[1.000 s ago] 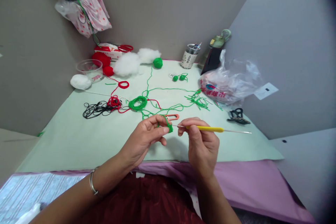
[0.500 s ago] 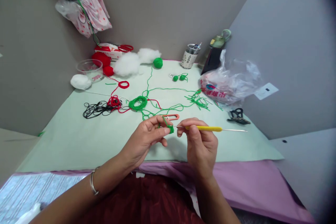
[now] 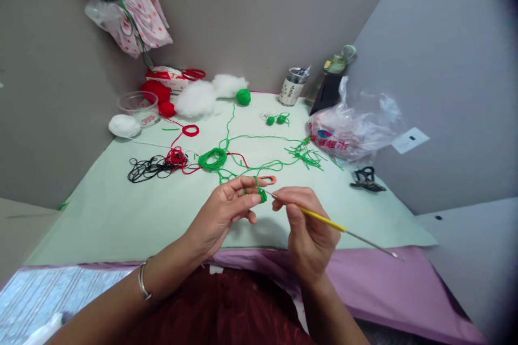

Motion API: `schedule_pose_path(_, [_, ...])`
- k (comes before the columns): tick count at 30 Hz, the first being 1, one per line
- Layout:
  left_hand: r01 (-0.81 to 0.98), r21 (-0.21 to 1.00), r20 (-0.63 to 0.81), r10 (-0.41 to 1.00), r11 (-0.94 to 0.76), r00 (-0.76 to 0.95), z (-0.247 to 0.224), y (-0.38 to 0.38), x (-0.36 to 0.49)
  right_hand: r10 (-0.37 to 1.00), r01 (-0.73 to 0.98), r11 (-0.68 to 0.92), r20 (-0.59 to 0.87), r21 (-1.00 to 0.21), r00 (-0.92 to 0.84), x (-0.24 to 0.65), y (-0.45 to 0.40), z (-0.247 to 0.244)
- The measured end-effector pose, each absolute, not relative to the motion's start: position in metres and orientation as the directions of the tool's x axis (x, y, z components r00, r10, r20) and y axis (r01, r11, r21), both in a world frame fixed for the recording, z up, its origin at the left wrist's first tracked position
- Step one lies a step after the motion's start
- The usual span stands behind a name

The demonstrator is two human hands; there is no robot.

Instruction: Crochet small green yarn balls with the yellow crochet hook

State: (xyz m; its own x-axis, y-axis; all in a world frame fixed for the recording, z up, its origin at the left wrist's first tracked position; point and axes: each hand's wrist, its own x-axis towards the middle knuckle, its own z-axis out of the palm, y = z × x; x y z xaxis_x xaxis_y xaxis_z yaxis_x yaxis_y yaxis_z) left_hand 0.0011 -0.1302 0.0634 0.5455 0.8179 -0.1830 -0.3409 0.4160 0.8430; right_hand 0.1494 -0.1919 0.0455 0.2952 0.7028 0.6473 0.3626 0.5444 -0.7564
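Between the thumb and fingers of my left hand [image 3: 226, 207] is a small green crochet piece [image 3: 263, 195], with green yarn looped over the index finger. My right hand [image 3: 311, 229] grips a yellow-handled crochet hook [image 3: 324, 219] like a pen. The hook's thin tip meets the top of the green piece; whether it sits inside a stitch I cannot tell. Its other metal end slants down to the right. Just behind my left fingertips lies an orange tool [image 3: 269, 179], partly covered by the hand. A loose coil of green yarn [image 3: 212, 159] rests beyond my left hand.
Black yarn [image 3: 148, 168] and red yarn [image 3: 177, 157] lie tangled on the left. White stuffing [image 3: 196, 99], a green ball [image 3: 243, 97] and a pen can [image 3: 292, 87] stand at the back. A plastic bag [image 3: 352, 126] and a black hair claw [image 3: 367, 179] are on the right.
The hook has tilted, its rear end swinging down and toward me as my right hand turned. My left hand stays nearly in place with the green piece.
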Motion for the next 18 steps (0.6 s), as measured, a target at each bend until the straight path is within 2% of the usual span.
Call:
schedule_pose_path(14, [-0.32,0.856,-0.182,0.815,0.407,0.55,0.0613,-0.129,0.0012,0.636,0.586,0.552,0.754,-0.593,0.165,0.147,-0.1956,0.0453])
schedule_pose_path(18, [-0.329,0.854,-0.178,0.821,0.403,0.543,0.0612,-0.1288,0.0017,0.638,0.568,0.548,0.746,-0.615,0.192,0.1481,-0.1961,0.0443])
